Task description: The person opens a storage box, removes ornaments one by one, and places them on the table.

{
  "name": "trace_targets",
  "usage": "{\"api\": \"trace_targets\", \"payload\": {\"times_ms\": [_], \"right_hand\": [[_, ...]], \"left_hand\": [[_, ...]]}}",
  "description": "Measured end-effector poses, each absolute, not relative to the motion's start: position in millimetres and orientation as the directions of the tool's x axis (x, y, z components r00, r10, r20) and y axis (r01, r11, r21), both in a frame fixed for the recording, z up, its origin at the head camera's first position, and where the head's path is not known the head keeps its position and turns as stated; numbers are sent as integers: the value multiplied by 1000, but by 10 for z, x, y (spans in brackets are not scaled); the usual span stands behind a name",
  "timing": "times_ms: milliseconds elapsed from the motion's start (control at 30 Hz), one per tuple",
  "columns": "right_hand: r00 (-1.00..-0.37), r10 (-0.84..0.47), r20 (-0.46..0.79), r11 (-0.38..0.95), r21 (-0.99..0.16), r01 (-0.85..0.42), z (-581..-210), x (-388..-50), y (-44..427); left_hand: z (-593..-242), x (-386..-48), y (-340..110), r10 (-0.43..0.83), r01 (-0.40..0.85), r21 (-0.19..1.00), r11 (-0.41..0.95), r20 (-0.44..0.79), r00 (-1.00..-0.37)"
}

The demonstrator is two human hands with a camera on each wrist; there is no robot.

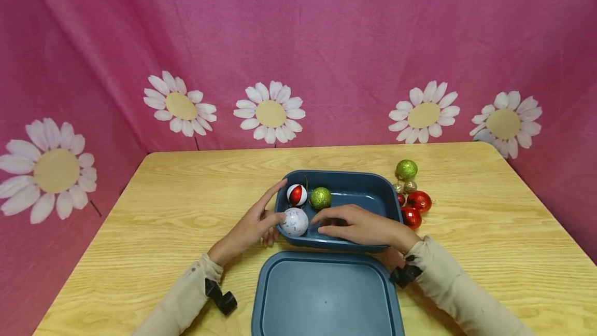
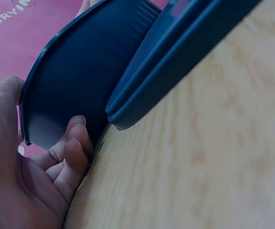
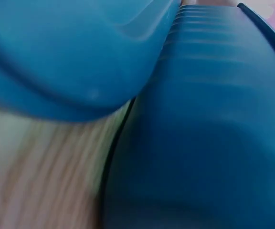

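Observation:
A dark blue plastic box (image 1: 354,180) stands on the table with three baubles inside at its left end: a white one with dark specks (image 1: 295,222), a red-and-white one (image 1: 296,195) and a glittery green one (image 1: 320,198). My left hand (image 1: 252,228) grips the box's left end. Its thumb lies over the rim by the white bauble, while the other fingers (image 2: 75,152) curl against the outside wall in the left wrist view. Over the front rim reaches my right hand (image 1: 361,226), fingers loosely bent inside the box, close to the white bauble and holding nothing. The right wrist view hides this hand.
The matching blue lid (image 1: 326,294) lies on the table just in front of the box. Right of the box sit a green bauble (image 1: 407,169), small gold ones (image 1: 410,186) and shiny red ones (image 1: 419,201). A pink flowered cloth (image 1: 345,56) hangs behind the table.

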State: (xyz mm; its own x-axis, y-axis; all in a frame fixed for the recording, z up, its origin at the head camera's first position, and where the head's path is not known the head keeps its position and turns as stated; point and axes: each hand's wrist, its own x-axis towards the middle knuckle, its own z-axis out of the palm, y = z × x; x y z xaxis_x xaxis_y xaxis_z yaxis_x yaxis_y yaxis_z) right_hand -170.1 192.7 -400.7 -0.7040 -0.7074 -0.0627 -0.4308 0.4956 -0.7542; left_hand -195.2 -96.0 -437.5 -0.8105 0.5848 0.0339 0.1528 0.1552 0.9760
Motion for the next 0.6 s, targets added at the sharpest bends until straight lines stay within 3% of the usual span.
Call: {"api": "trace_targets", "payload": {"times_ms": [133,267,367,600], "right_hand": [[-757,-653,35,559,-652,-512,-4020,-1700,1913],[-831,-493,257,749,-361,-556,-4031,-1695,1913],[-844,-427,326,830,-229,-508,-4039,-1701,1921],[-811,-553,192,747,-317,-584,-4046,-1716,1939]], "left_hand": [[-4376,-1951,-962,586,160,974,161,36,-810],[-4392,-1952,-950,585,154,974,167,28,-810],[-4395,-1956,-946,584,157,973,167,30,-811],[-4380,-1956,-954,584,150,977,149,35,-811]]}}
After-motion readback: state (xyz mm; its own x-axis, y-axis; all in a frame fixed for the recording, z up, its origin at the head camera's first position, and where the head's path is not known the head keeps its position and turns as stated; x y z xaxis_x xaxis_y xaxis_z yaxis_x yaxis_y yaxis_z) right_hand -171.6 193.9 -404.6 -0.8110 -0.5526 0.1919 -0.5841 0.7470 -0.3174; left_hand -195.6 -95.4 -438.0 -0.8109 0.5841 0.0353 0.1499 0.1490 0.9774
